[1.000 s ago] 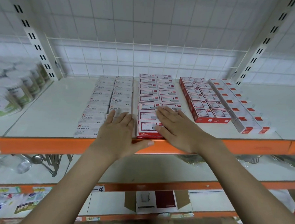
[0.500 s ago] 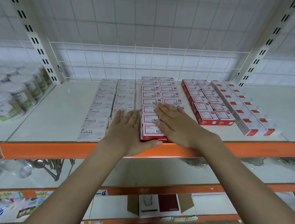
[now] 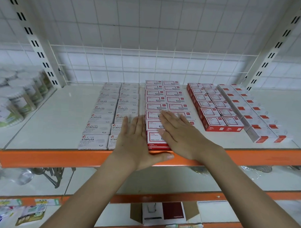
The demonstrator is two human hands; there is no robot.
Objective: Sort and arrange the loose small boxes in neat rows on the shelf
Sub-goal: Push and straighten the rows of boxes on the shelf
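Neither hand grips anything: both lie flat with straight fingers against the red boxes (image 3: 156, 114) at the front of the middle block. The left hand (image 3: 136, 140) stands on edge along the block's left side, fingers pointing toward the back of the shelf (image 3: 48, 116), its thumb hooked across the front of the nearest box over the orange front rail (image 3: 58, 157). The right hand (image 3: 181, 134) rests palm down on top of the block's front right part, fingers straight and angled back and to the left, covering the near boxes of the right column.

The red boxes form two columns running from the front edge back to the wire mesh panel (image 3: 148, 65), each box lying flat with its long side across the shelf. Just beside them on the left, a double column of grey staple boxes (image 3: 101, 118) runs the same way, the left hand between the two blocks. To the right, apart from the middle block, a second red block (image 3: 213, 109) and a double column of white boxes with red ends (image 3: 253, 116) slant back and to the left.

Plastic tubs (image 3: 12, 97) stand at the far left of the shelf.
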